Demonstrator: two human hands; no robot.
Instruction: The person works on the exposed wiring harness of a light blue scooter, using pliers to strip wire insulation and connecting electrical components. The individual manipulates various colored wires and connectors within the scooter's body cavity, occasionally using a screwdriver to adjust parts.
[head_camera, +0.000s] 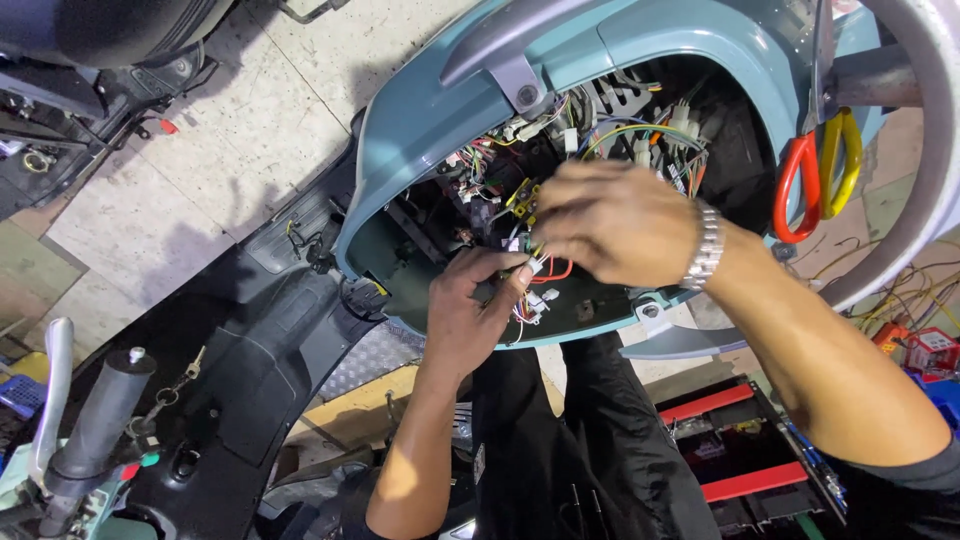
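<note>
Open teal scooter body (420, 120) exposing tangled multicoloured wiring (640, 135); red and yellow looped handles (815, 175) hang at right. Left hand (470, 310) and right hand (615, 225), fingers pinched narrow, hold a small white plastic connector (537, 263) at the cavity's lower edge, the right hand hiding part of the wires.

Left hand (468, 315) and right hand (610, 222) pinched on white connector (537, 264), wire bundle (600, 135) exposed inside teal scooter panel (440, 110), scissors (815, 175) hung alongside.
</note>
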